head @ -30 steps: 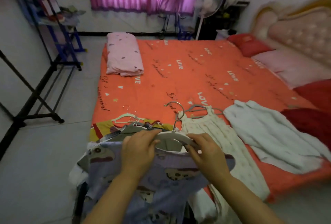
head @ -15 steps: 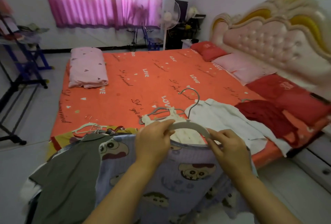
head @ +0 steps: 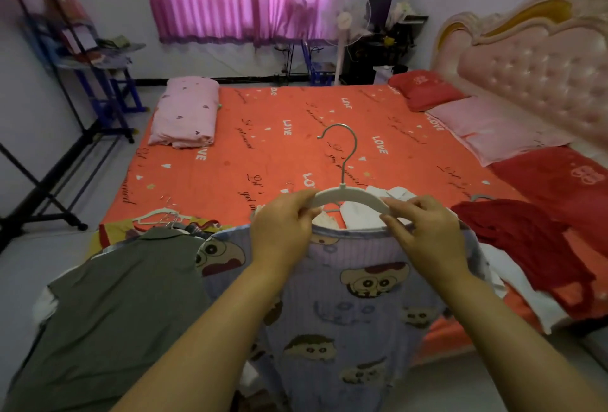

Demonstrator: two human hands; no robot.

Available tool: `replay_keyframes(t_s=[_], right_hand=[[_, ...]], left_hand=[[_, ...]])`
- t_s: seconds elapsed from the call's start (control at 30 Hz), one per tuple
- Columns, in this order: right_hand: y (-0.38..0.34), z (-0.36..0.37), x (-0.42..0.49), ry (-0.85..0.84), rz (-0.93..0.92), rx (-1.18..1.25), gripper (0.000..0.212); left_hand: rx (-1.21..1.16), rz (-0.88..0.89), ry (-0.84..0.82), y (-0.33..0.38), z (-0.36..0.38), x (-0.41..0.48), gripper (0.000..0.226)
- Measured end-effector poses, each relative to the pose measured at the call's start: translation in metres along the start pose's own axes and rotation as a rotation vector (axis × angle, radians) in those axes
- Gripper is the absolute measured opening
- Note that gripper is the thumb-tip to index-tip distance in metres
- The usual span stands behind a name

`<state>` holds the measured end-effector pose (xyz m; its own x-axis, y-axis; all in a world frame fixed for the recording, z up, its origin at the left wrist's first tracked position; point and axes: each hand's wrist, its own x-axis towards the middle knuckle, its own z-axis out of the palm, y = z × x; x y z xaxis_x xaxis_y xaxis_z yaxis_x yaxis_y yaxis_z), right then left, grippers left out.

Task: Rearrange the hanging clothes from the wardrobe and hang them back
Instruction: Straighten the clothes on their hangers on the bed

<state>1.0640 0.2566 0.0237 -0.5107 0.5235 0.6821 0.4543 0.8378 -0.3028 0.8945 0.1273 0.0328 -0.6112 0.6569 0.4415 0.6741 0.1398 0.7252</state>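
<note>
Left hand (head: pixel 283 220) and right hand (head: pixel 424 230), fingers pinching the white hanger (head: pixel 348 194), just lifted the cartoon shirt (head: pixel 355 296) higher off the near edge of the bed (head: pixel 263 148), so it looks about ready to rehang.

Two hands in shot: left hand (head: pixel 283 224), right hand (head: pixel 424 230). Two hangers: white hanger (head: pixel 348 196) and second white hanger (head: pixel 153 217). At least four garments: purple cartoon shirt (head: pixel 355 306), grey shirt (head: pixel 115 313), red garment (head: pixel 526 240), white garment (head: pixel 523 290). Three pillows: red pillow (head: pixel 424 89), nearer red pillow (head: pixel 552 178), pink pillow (head: pixel 493 128).

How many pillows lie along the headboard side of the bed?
3: far red pillow farthest away, pink pillow in the middle, near red pillow closest. None looks hidden.
</note>
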Motion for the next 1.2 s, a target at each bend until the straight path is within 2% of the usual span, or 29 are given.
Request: replay_keyframes(t_s=[0.7, 0.83, 1.03, 1.2], right_hand=[[0.071, 0.166, 0.140, -0.175, 0.043, -0.023, 0.024], [0.096, 0.217, 0.160, -0.275, 0.091, 0.052, 0.023], [0.151, 0.314, 0.182, -0.401, 0.124, 0.163, 0.024], [0.202, 0.409, 0.178, -0.479, 0.180, 0.199, 0.022]], left_hand=[[-0.040, -0.194, -0.123, -0.127, 0.080, 0.171, 0.031], [0.022, -0.241, -0.125, -0.159, 0.104, 0.198, 0.025], [0.126, -0.349, -0.135, -0.221, 0.160, 0.242, 0.029], [0.226, -0.363, -0.178, -0.282, 0.216, 0.265, 0.043]])
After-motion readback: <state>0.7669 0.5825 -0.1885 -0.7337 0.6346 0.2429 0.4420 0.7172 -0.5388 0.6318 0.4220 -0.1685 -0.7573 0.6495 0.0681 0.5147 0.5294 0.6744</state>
